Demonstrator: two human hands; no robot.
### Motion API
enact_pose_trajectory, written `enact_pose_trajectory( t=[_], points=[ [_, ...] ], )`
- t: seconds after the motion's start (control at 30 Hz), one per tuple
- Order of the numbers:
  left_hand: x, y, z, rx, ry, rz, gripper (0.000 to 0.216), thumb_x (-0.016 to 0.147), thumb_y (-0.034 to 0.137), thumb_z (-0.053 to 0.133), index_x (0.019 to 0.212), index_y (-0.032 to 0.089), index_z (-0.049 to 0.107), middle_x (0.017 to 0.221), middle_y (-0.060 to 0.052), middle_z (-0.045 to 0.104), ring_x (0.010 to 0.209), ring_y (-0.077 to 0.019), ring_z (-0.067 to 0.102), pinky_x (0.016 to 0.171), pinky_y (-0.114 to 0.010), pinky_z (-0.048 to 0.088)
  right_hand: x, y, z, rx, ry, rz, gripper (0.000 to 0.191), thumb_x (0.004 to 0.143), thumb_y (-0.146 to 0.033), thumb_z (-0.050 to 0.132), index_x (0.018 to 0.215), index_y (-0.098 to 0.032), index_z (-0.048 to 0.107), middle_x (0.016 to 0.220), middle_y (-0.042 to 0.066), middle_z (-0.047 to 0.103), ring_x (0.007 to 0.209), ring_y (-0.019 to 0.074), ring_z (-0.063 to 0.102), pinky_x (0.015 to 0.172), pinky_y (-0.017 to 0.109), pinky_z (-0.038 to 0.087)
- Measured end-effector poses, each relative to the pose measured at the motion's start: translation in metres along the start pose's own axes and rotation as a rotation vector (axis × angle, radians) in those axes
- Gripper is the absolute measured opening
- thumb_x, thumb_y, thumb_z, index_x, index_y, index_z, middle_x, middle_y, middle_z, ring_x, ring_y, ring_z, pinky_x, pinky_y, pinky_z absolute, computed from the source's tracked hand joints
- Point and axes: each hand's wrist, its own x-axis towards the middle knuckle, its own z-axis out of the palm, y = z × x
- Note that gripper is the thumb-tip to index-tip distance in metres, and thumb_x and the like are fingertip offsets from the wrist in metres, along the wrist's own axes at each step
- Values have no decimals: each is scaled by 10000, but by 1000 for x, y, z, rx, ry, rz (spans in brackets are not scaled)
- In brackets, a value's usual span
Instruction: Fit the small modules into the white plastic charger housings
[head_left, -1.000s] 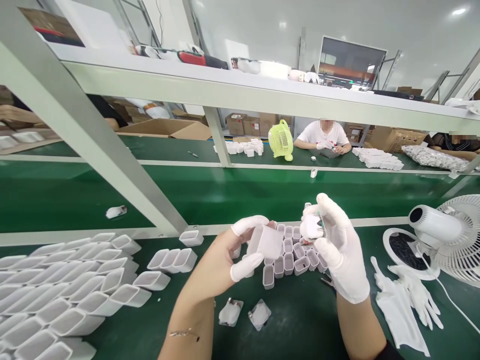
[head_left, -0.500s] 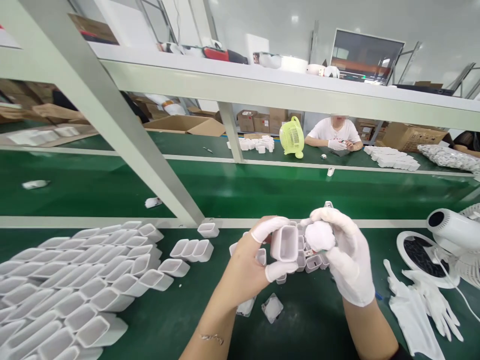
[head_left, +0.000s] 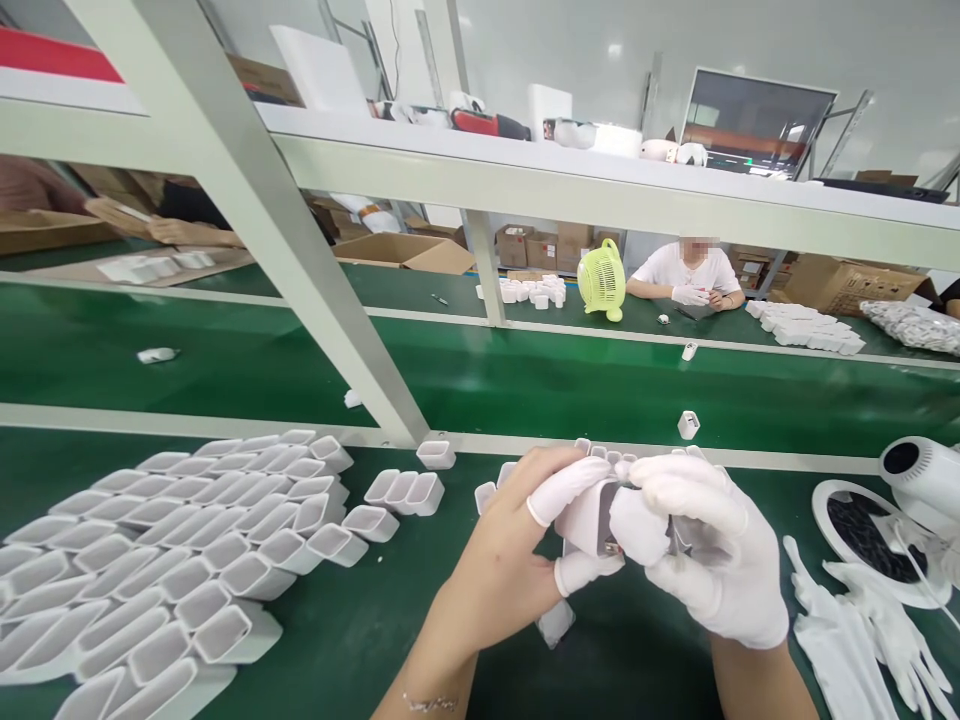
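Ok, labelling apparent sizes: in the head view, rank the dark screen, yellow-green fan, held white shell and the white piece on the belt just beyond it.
Largest: dark screen.
Then yellow-green fan and white shell, alike; the shell is much nearer and partly covered.
Smallest: white piece.

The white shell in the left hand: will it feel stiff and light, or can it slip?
Probably stiff: the white shell holds its boxy form pinched by the left hand. Likely light: hollow like the piled shells. Its smooth plastic may slip.
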Motion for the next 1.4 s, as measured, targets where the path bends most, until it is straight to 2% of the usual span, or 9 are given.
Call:
enact_pose_trajectory(
  t=[0.27, 0.47, 0.6, 0.77, 0.93, 1.13, 1.27, 1.4],
  points=[
    [2, 1, -3, 102, 20, 0, 409, 851, 331, 657, 1221, 238, 511, 1086, -86, 630, 954, -230, 614, 788, -343, 532, 5, 1, 4, -112, -28, -17, 458, 862, -239, 645, 1294, -324, 517, 1199, 67, 636, 1097, 243, 631, 919, 410, 535],
    [4, -3, -3, 134, -16, -12, 343, 870, 258, 615, 1195, 224, 511, 1052, -74, 608, 934, -207, 608, 757, -302, 521, 12, -2, 3, -220, -121, -43, 354, 894, -239, 583, 1237, -298, 521, 1045, 47, 682, 1002, 213, 659, 819, 325, 568],
    [7, -8, -1, 120, -18, 2, 322, 889, 311, 586, 1190, 227, 509, 1021, -72, 588, 885, -203, 600, 727, -298, 515, 8, 0, 1, -274, -81, -27, 208, 884, -270, 600, 1086, -283, 554, 1083, 50, 665, 1052, 212, 632, 856, 315, 555],
    [9, -12, 1, 110, -23, -11, 344, 860, 219, 596, 1191, 230, 502, 999, -64, 579, 858, -200, 589, 697, -290, 514, 15, -2, 1, -318, -88, -5, 71, 887, -246, 600, 882, -271, 533, 970, 26, 675, 1001, 180, 646, 830, 250, 554],
    [8, -11, 2, 141, -20, -43, 368, 830, 207, 605, 1183, 252, 511, 991, -51, 587, 848, -207, 591, 697, -304, 521, 27, -1, 2, -281, -98, -33, 72, 927, -262, 526, 855, -265, 532, 882, 13, 672, 938, 168, 663, 824, 242, 555],
    [7, -14, 3, 147, -4, -48, 365, 842, 293, 624, 1193, 257, 528, 1007, -53, 602, 868, -221, 603, 705, -318, 528, 23, 2, 1, -285, -120, -20, 68, 911, -234, 540, 883, -284, 576, 942, 14, 672, 952, 172, 661, 848, 268, 550],
    [8, -14, 4, 131, -9, -48, 397, 854, 384, 627, 1217, 260, 526, 1010, -58, 597, 875, -220, 600, 710, -313, 528, 26, 1, 2, -254, -135, -37, 94, 942, -244, 497, 894, -252, 578, 896, 17, 673, 838, 150, 666, 783, 243, 555],
    [8, -13, 4, 114, -28, -49, 401, 859, 374, 627, 1230, 265, 520, 1006, -59, 589, 864, -213, 595, 699, -304, 526, 30, -1, 2, -257, -154, -33, 155, 955, -261, 488, 824, -245, 570, 837, 4, 664, 751, 133, 645, 707, 230, 540]
  ],
)
